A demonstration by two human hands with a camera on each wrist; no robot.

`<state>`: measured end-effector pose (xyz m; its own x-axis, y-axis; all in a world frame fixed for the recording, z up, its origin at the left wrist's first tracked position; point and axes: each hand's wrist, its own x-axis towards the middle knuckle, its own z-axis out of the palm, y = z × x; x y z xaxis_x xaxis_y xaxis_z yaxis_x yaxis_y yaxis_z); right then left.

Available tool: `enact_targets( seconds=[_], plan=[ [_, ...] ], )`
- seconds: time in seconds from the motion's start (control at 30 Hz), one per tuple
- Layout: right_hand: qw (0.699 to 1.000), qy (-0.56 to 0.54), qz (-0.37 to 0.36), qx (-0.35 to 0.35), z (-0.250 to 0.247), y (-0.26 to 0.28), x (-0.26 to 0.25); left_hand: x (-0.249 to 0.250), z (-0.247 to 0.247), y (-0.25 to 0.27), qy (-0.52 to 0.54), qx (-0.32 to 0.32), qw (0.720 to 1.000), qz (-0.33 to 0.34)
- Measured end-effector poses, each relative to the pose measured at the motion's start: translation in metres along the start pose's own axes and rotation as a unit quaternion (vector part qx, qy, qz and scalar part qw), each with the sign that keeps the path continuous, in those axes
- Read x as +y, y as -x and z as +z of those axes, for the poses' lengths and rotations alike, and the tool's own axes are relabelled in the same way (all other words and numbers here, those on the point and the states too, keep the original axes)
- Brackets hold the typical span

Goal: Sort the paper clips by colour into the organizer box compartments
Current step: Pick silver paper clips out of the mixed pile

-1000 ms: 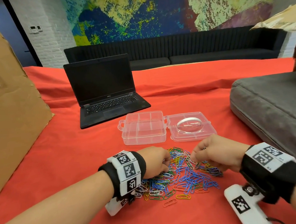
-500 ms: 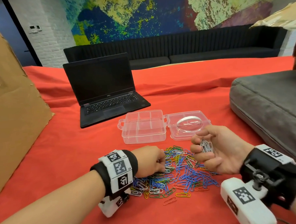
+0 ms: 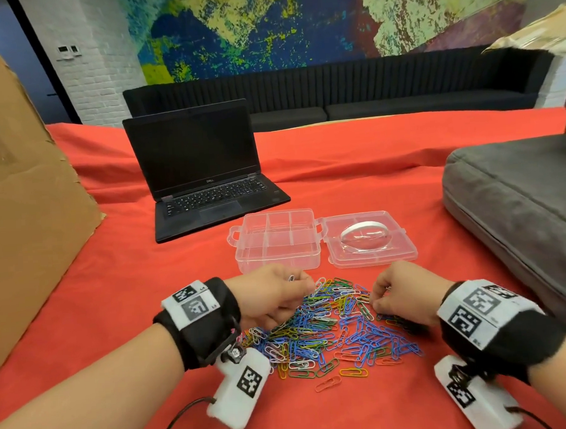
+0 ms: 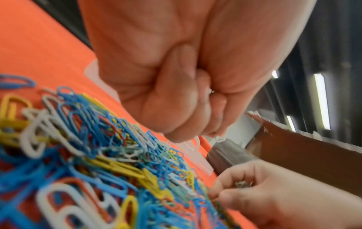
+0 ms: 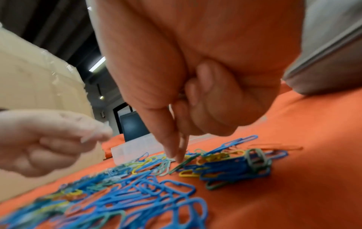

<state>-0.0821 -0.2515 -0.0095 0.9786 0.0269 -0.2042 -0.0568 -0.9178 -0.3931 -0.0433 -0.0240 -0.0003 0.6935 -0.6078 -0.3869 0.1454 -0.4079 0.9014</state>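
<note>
A heap of mixed coloured paper clips (image 3: 333,326) lies on the red cloth in front of the clear organizer box (image 3: 277,263), whose compartments look bare. My left hand (image 3: 303,287) hovers curled over the heap's far left edge and pinches white paper clips (image 4: 197,140). My right hand (image 3: 378,302) is at the heap's right side, its fingers curled round a small bunch of grey-white clips (image 4: 243,184). Its thumb and forefinger (image 5: 172,148) point down onto a green clip (image 5: 183,164).
The box's open lid (image 3: 372,262) lies flat to its right. An open laptop (image 3: 204,185) stands behind on the left, a grey cushion (image 3: 521,218) fills the right side, and a cardboard sheet (image 3: 22,211) leans at the left.
My right hand, raised palm-up with clips showing half a second ago, has turned over and dropped onto the heap's right side. My left hand has shifted toward the heap's far edge.
</note>
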Motion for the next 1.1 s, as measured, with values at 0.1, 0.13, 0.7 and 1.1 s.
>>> enact_targets(
  seconds=[0.1,0.13,0.7,1.1],
  plan=[
    [0.998,0.056,-0.012,-0.004,0.000,-0.003,-0.004,0.001,-0.003,-0.002,0.101,-0.012,0.995,0.006],
    [0.998,0.060,-0.009,0.000,-0.001,-0.005,-0.004,0.001,-0.005,-0.003,0.143,-0.026,0.989,0.006],
    [0.991,-0.127,0.032,0.023,-0.012,0.006,0.011,0.014,0.017,-0.026,-0.421,0.041,0.905,0.039],
    [0.999,-0.035,0.038,-0.015,-0.010,0.006,0.012,0.012,0.025,-0.027,-0.501,0.025,0.864,0.045]
  ],
)
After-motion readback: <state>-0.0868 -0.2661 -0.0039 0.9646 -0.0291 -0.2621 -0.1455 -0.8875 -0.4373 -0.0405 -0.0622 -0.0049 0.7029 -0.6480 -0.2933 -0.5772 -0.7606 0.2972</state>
